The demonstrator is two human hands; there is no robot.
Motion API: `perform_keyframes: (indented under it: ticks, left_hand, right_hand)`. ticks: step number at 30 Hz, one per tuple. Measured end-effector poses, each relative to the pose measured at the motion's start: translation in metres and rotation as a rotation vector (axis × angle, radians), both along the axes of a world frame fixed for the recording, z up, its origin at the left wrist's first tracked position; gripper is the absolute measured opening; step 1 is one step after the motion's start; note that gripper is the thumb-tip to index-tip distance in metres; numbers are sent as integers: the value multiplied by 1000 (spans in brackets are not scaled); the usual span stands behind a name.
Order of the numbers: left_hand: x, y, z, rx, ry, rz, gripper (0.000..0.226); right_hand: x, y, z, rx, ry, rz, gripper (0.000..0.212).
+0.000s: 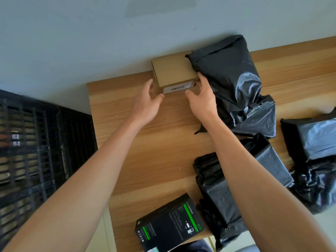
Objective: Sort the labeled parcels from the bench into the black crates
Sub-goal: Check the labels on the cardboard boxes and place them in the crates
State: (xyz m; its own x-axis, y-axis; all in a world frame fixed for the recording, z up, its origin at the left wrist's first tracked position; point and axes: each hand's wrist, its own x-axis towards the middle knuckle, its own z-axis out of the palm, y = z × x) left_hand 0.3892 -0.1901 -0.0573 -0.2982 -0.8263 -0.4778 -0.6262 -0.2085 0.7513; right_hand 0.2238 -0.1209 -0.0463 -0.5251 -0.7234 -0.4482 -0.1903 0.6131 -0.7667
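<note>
At the far edge of the wooden desk (163,142), against the grey wall, sat a small brown cardboard box (172,71) with a white barcode label (177,88) on its near face. Both hands flanked that box. The left hand (148,104) lay just left of the box, fingers spread and loosely bent, the thumb tip touching the near left corner by the label. The right hand (201,97) lay just right of the box, fingers reaching along its right side and the thumb at the near right corner; neither hand had closed round the box, and whether the right fingers touched it could not be told.

Right of the box, leaning over its far right corner, lay a large parcel in black plastic wrap (231,79). Further right of the box and nearer the person lay more black-wrapped parcels (218,197), one with a greyish sheen (316,137). Well nearer than the box, at the near edge of the desk, stood a black carton with green print (169,224). Left of the box, below desk level, stood a black slatted crate (36,151) with small white labels visible through its bars.
</note>
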Motion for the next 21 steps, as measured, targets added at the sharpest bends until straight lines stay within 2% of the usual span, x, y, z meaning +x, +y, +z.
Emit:
perform_keyframes:
  ticks: [6,11,14,21]
  left_hand:
    - [-6,7,5,-19,14,-22,65]
    - [12,21,19,-36,49,67,60]
    - [28,29,32,-53,82,147,49]
    - [60,58,74,-102,184,216,17]
  right_hand:
    - [5,0,3,-43,3,-111,64]
    - [10,15,18,-70,-16,-137,50]
    - [13,26,29,-92,-8,-153,50]
    - [25,61,68,-116,-9,-47,58]
